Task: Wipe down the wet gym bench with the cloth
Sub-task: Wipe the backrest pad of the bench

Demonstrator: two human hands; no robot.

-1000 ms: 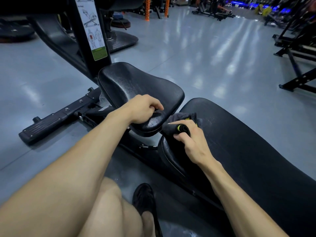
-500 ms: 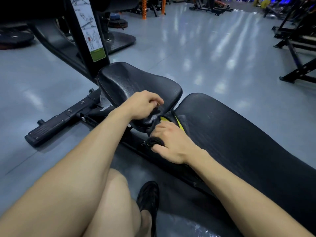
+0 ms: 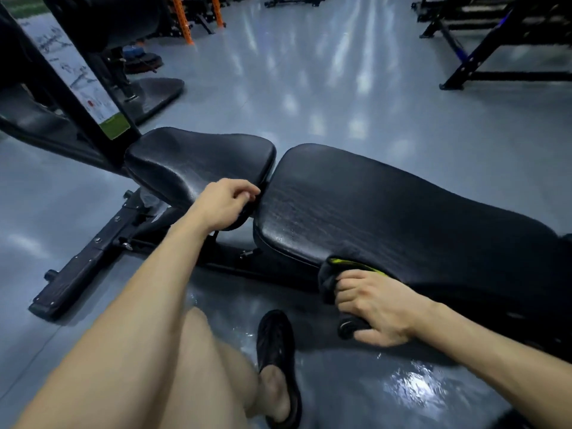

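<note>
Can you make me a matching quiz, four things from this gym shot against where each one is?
Things:
1. cloth
2. left hand
3. sandal
4. orange post

Places:
A. far across the room
B. on the wet floor
C. in the right hand, at the long pad's near edge
D. on the seat pad's near edge

Pairs: 1-C, 2-D, 3-B, 4-A

Both forearms are seen bare, no sleeves worn, from the lower corners of the frame. A bare knee is shown at bottom centre, and a black perforated rubber clog (image 3: 276, 339) is worn on one foot.
</note>
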